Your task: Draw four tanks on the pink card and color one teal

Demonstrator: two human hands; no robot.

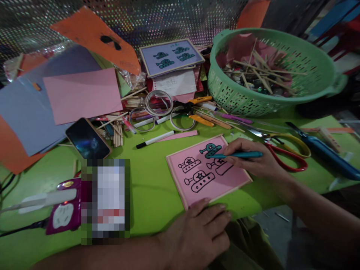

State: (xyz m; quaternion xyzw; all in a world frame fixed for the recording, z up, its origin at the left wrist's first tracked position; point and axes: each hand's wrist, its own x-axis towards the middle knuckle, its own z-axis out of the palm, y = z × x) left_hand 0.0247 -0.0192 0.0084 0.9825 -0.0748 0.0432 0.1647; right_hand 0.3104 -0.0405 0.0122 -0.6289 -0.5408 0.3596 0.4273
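Note:
Between the fingers of my right hand (247,155) is a teal felt-tip pen (250,154), its tip at the upper tank drawing. Pink card (194,200), edged with thin wooden sticks, lies on the green table under both hands. Several black-outlined tanks with stars are drawn on it; the uppermost one (210,149) is coloured teal, and my fingers partly cover the one on the right. My left hand (202,228) rests at the card's near edge, fingers stretched out and holding nothing.
A green basket (239,93) of sticks stands at back right, near red-and-yellow scissors (292,165). Behind the card are tape rolls (159,113), a black-and-white marker (155,139) and a framed purple card (150,67). A phone (88,138) and power strip (66,219) lie left.

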